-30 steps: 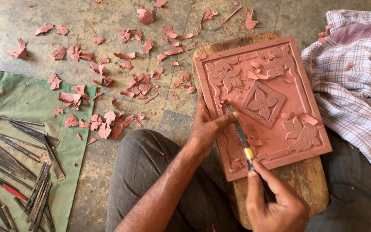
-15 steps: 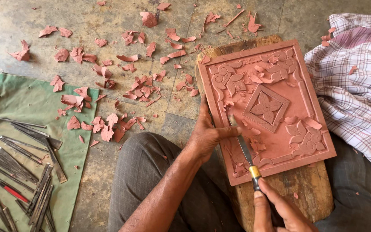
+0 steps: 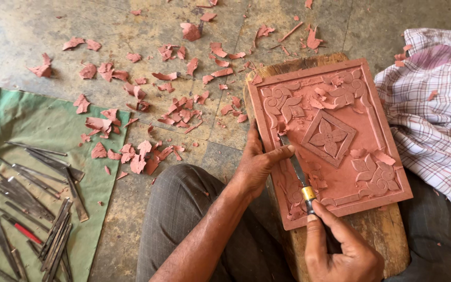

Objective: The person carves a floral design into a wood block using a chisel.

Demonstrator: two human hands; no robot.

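Your right hand (image 3: 340, 250) is closed around the handle of a chisel (image 3: 297, 172), whose blade runs up and left across the red tile (image 3: 335, 141). Your left hand (image 3: 257, 164) rests on the tile's left edge, thumb stretched out and pressing on the blade. The tile lies on a wooden block (image 3: 387, 245) over your lap, just ahead of both hands. Red chips (image 3: 147, 151) litter the floor; more tools (image 3: 32, 193) lie on a green cloth (image 3: 37, 120).
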